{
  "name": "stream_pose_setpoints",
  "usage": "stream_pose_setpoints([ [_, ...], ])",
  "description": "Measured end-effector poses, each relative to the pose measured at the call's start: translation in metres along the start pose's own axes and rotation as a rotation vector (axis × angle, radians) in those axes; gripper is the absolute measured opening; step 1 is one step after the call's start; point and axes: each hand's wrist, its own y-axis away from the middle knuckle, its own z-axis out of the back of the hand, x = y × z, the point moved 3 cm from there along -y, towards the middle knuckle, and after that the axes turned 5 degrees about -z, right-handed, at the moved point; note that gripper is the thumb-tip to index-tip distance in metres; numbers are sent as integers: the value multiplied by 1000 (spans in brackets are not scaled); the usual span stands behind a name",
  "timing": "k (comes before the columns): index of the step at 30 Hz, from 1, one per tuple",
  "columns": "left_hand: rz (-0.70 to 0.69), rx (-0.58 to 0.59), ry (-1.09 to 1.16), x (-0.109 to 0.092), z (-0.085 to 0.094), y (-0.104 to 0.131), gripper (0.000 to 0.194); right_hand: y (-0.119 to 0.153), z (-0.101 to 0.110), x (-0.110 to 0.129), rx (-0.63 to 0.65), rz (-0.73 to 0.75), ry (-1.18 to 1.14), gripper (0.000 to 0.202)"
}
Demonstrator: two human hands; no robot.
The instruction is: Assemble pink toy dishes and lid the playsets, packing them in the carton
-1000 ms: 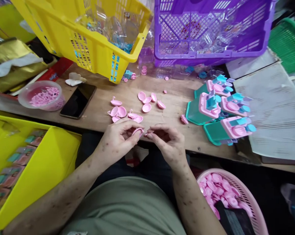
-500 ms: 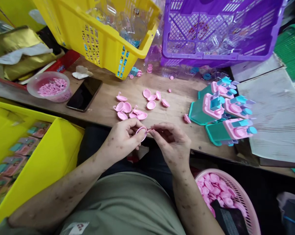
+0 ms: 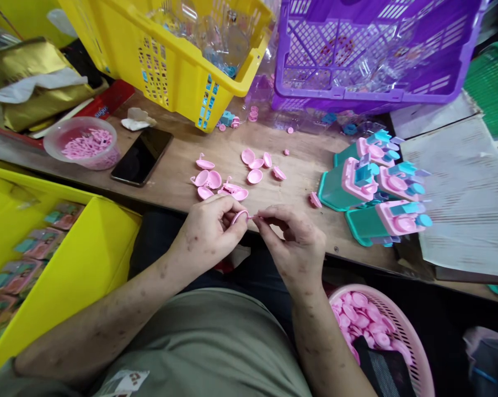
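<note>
The thin pink piece (image 3: 253, 217) could slip or flick away, because the right hand (image 3: 298, 242) has its grip closed on it by the fingertips alone, and so small a part offers little to hold. The left hand (image 3: 207, 231) has its grip clamped on the pink dish (image 3: 240, 215) just beside it, at the front edge of the desk (image 3: 298, 187); anything dropped there may well fall to the lap (image 3: 269, 275). Twisting too hard could bend or snap the thin piece, and a forward nudge of the left knuckles could scatter the loose pink dishes (image 3: 239, 194) next to them. Compared with half a second ago, the held dish looks turned more edge-on and the right hand has shifted slightly outward, while the loose dishes lie as they did
</note>
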Motion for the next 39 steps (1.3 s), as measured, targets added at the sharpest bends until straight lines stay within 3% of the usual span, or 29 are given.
stream_pose_setpoints([
  [6,-57,-20,-106,-1,1,1,11,3,-1,4,-22,35,107,10],
  [11,-108,-46,-220,-3,2,0,12,2,-2,11,-29,162,235,12],
  [21,-67,11,-252,-7,3,-2,14,3,0,15,93,247,357,9],
  [26,83,149,-96,-4,12,-7,15,3,2,6,233,318,336,11],
  [31,314,479,254,1,18,-8,16,-7,11,7,401,437,175,7],
  [39,411,488,322,11,17,-2,12,-6,3,2,398,391,93,13],
])
